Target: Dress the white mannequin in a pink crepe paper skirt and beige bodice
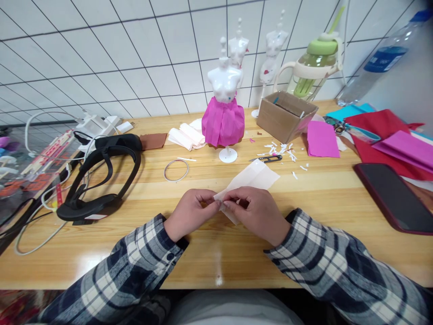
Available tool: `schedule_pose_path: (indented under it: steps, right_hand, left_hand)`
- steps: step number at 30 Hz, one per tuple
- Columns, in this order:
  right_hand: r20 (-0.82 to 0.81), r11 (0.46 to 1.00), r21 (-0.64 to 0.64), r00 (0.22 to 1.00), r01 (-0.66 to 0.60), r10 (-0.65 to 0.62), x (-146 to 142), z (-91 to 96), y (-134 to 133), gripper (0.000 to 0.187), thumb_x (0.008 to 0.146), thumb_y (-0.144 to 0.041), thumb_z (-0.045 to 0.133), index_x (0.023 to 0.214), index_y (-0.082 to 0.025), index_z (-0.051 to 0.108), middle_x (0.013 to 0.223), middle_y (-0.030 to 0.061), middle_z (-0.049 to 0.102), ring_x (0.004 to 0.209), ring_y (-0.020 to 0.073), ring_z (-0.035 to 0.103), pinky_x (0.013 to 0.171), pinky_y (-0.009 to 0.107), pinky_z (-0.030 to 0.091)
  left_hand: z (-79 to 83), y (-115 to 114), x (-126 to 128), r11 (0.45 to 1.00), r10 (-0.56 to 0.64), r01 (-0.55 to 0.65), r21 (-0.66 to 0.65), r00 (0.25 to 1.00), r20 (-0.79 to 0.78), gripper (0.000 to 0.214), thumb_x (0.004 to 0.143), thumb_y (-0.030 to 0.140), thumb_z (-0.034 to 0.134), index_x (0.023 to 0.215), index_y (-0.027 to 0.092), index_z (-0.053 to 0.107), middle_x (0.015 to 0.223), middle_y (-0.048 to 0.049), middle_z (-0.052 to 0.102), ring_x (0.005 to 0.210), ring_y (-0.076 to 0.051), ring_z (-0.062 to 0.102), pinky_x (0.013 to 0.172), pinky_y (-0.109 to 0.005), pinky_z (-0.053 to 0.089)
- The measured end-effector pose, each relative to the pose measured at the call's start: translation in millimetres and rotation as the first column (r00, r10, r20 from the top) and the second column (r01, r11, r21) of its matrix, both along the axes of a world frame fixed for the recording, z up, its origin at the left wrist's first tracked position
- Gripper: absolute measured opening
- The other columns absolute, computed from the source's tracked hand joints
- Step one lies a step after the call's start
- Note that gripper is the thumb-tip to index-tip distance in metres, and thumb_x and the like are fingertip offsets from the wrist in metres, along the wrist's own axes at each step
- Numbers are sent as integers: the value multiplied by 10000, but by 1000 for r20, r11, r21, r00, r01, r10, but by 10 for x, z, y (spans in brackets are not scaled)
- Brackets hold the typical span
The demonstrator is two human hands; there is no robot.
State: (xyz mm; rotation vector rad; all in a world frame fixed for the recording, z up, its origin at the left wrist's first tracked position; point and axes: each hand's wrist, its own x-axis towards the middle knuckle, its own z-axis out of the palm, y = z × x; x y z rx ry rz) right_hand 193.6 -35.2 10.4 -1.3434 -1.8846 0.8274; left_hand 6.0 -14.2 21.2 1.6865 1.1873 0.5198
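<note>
Above the front part of the wooden table, both hands pinch one pale pinkish-white paper sheet (pixel 259 177). My left hand (pixel 194 211) is closed with thumb and forefinger on the sheet's near left corner. Right beside it, my right hand (pixel 255 211) is closed on the same edge, its fingers covering part of the sheet. Beyond the hands stands a small white mannequin (pixel 225 83) wearing a pleated magenta paper skirt (pixel 223 124). Small thread snips (pixel 272 159) lie just past the sheet, by several white paper scraps (pixel 286 149).
A cardboard box (pixel 282 119), a jug (pixel 313 67) and a water bottle (pixel 382 63) stand at the back right. A phone (pixel 395 196) and coloured paper (pixel 411 149) lie right. Left are a black headset strap (pixel 130 180), cables and a ring (pixel 176 170). Folded white paper (pixel 186 136) lies behind.
</note>
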Motion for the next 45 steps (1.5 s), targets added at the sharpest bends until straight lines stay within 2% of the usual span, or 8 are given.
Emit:
schedule_pose_path:
  steps: [6, 14, 20, 30, 35, 40, 42, 45]
  right_hand:
    - [57, 999, 37, 998, -7, 5, -2, 28, -13, 101, 834, -293, 645, 868, -228, 715, 761, -9, 713, 632, 126, 596, 620, 254, 427]
    - [72, 999, 45, 997, 3, -6, -9, 40, -33, 62, 815, -255, 644, 829, -223, 695, 728, -26, 687, 626, 117, 583, 603, 245, 408]
    - [33, 998, -60, 999, -18, 20, -26, 41, -26, 74, 797, -233, 624, 818, -231, 695, 677, -44, 662, 578, 103, 561, 551, 231, 376]
    - [58, 996, -9, 995, 84, -84, 44, 38, 52, 23, 750, -223, 597, 754, -214, 618, 677, -37, 638, 565, 109, 522, 561, 236, 377]
    - [86, 977, 31, 973, 213, -215, 229, 32, 206, 24, 731, -223, 585, 738, -221, 608, 672, -39, 633, 564, 116, 524, 554, 239, 374]
    - [132, 916, 82, 907, 392, -400, 605, -37, 488, 63, 736, -248, 583, 763, -224, 634, 678, -23, 655, 570, 135, 554, 551, 251, 377]
    - [92, 868, 121, 865, 482, -494, 841, -101, 637, 165, 790, -322, 570, 860, -211, 670, 738, 11, 694, 580, 149, 572, 576, 271, 407]
    - [89, 888, 112, 886, 445, -455, 1198, -196, 821, 370, 870, -294, 468, 1182, -194, 640, 957, 65, 747, 719, 186, 646, 677, 313, 461]
  left_hand:
    - [17, 2, 11, 1000, -3, 4, 28, 1000, -28, 319, 824, 368, 565, 698, 105, 695, 618, -6, 630, 615, -130, 538, 590, -216, 418]
    - [44, -29, 34, 1000, -6, 8, 29, 998, -62, 287, 807, 355, 595, 725, 112, 723, 671, -34, 690, 656, -149, 585, 627, -223, 443]
    - [51, -37, 35, 999, -25, 28, 38, 997, -78, 285, 806, 339, 573, 662, 111, 666, 585, 12, 575, 593, -108, 482, 565, -199, 375]
    - [34, 12, -5, 995, 7, -6, -95, 1000, 16, 304, 798, 397, 580, 723, 114, 663, 655, -10, 619, 632, -134, 538, 611, -228, 431]
    - [25, 101, -147, 991, -24, 23, -128, 1000, -3, 319, 804, 435, 592, 712, 134, 644, 651, 7, 600, 615, -122, 523, 592, -212, 418]
    - [68, 195, -298, 990, -65, 52, -128, 992, -105, 339, 810, 463, 595, 706, 143, 634, 587, 41, 497, 556, -96, 432, 521, -193, 344]
    - [93, 217, -336, 991, -68, 52, -121, 989, -133, 341, 812, 468, 595, 712, 145, 639, 578, 45, 476, 549, -95, 418, 511, -191, 328]
    - [120, 252, -392, 993, -58, 43, -107, 989, -140, 336, 803, 484, 604, 777, 153, 657, 606, 36, 510, 572, -108, 449, 523, -197, 351]
